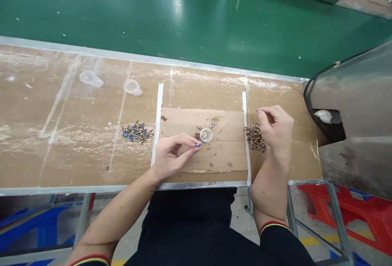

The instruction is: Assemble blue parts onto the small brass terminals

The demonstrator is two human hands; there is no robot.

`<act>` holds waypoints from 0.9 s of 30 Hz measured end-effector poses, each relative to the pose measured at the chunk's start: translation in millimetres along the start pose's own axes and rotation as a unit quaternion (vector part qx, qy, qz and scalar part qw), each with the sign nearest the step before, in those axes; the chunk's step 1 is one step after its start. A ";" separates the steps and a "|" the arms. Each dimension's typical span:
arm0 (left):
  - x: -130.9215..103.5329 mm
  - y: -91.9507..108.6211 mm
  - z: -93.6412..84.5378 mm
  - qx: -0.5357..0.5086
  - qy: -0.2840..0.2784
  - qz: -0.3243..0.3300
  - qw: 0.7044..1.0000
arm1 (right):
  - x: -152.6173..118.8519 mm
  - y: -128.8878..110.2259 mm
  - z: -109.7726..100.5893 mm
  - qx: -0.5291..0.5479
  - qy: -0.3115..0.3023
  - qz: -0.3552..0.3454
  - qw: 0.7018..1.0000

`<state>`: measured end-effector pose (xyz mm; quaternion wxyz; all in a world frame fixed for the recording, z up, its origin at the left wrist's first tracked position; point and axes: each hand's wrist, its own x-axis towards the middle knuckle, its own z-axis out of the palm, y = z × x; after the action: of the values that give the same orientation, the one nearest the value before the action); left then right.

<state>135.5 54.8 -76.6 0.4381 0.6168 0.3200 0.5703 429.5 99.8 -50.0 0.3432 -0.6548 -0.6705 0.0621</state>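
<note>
My left hand [173, 151] is over the cardboard sheet [232, 157], thumb and forefinger pinching a small blue part [197, 145]. Just beyond those fingertips stands a small clear round cup [206, 135] with a little liquid-like content. My right hand [277, 129] is raised beside a pile of small brass-coloured pieces [256, 138], its thumb and forefinger pressed together. Whatever may be between them is too small to make out. Left of the sheet lies a heap of small blue-and-brass parts [137, 132].
Thin wooden sticks lie near the cup [222, 127] and at the right edge [314, 151]. Two clear plastic cups [91, 79] [132, 87] rest at the back left. A green belt-like surface [153, 21] runs behind; a metal housing [361, 123] with a black cable bounds the right.
</note>
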 end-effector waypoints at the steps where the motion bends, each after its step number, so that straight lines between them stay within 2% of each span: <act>1: -0.3 -0.6 -0.3 0.003 0.003 -0.002 1.000 | 1.3 10.1 -3.5 -0.021 -0.028 0.026 0.999; 3: -1.4 -2.1 -0.8 0.011 0.011 -0.006 1.000 | 1.7 26.9 -7.9 -0.045 -0.103 0.061 0.992; 6: -2.7 -4.4 -1.1 0.028 0.021 -0.011 0.999 | -0.2 40.0 -11.4 -0.060 -0.186 0.071 0.978; 14: -1.6 -3.9 0.8 0.032 0.012 -0.024 0.999 | 0.7 31.5 -12.3 -0.032 -0.286 0.036 0.957; 23: 0.3 -4.2 -1.8 0.064 0.003 -0.028 0.998 | 2.3 23.7 -9.6 -0.052 -0.339 0.021 0.939; 27: 1.4 -4.8 -2.1 0.069 0.004 -0.022 0.997 | 1.5 23.5 -9.6 -0.073 -0.338 0.023 0.938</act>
<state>134.1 58.4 -80.4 0.4054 0.6360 0.3738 0.5398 454.5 100.9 -54.8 0.0457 -0.6335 -0.7347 0.2382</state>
